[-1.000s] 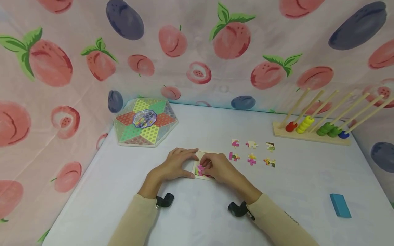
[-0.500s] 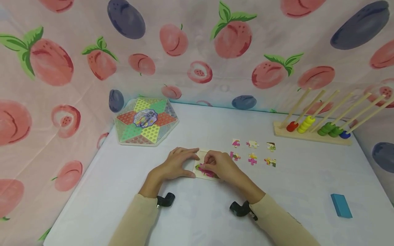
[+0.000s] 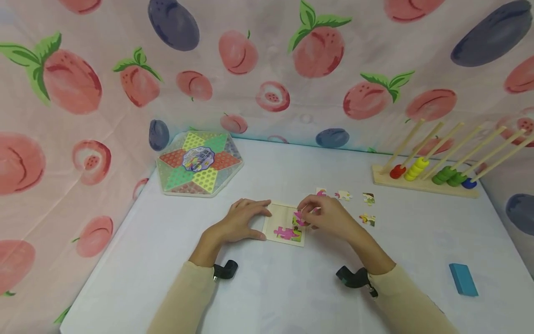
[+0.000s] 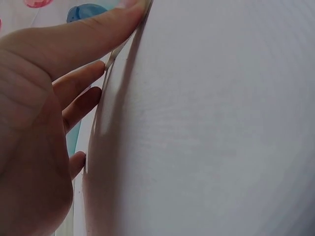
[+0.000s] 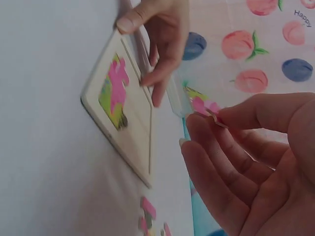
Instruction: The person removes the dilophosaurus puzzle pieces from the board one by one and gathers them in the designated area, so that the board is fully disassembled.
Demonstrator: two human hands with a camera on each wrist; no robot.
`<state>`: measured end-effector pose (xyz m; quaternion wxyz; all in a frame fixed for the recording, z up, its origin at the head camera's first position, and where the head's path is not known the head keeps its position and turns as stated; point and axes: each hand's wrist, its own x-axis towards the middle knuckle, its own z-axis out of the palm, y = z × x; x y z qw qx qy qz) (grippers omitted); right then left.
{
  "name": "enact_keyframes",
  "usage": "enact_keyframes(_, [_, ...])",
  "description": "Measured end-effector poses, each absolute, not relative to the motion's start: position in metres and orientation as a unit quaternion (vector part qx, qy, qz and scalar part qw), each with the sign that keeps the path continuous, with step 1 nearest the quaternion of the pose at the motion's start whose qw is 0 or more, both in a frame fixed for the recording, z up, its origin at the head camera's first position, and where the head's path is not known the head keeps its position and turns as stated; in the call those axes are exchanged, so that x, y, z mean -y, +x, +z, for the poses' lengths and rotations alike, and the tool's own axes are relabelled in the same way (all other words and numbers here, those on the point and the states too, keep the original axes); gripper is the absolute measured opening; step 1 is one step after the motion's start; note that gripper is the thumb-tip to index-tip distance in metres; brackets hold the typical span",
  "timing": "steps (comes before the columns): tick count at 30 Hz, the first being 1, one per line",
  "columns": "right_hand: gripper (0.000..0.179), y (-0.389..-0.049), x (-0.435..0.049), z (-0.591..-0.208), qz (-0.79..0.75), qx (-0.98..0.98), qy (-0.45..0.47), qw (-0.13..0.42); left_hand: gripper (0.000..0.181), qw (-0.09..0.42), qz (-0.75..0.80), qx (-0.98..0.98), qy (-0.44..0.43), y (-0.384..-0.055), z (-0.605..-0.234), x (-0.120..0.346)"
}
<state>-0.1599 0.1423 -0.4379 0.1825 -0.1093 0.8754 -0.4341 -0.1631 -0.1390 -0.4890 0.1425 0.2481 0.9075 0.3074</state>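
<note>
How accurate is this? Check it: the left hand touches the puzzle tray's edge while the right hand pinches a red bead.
Not quite: the right hand pinches a puzzle piece, as the right wrist view shows. The left hand does touch the edge of the puzzle tray.

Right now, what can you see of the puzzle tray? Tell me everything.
The square puzzle tray looks like pale wood, with a low raised rim. It lies flat on the white table. Joined pink and green pieces lie in its near right part; much of its base is bare. The left hand touches its left edge; the right hand, holding a loose piece, partly hides its right side in the head view.
</note>
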Motion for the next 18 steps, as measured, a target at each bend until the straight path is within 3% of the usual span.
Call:
enact_keyframes(12, [0.023,-0.151,-0.174,-0.447,-0.418,-0.885,-0.055,0.198,0.056,0.138,0.303,-0.909,0.252,-0.162,-0.488,0.14])
enact_keyframes(18, [0.017,-0.146,-0.18,-0.462,-0.399,-0.892,-0.049,0.207,0.056,0.142,0.3,-0.909,0.253,-0.162,-0.487,0.139])
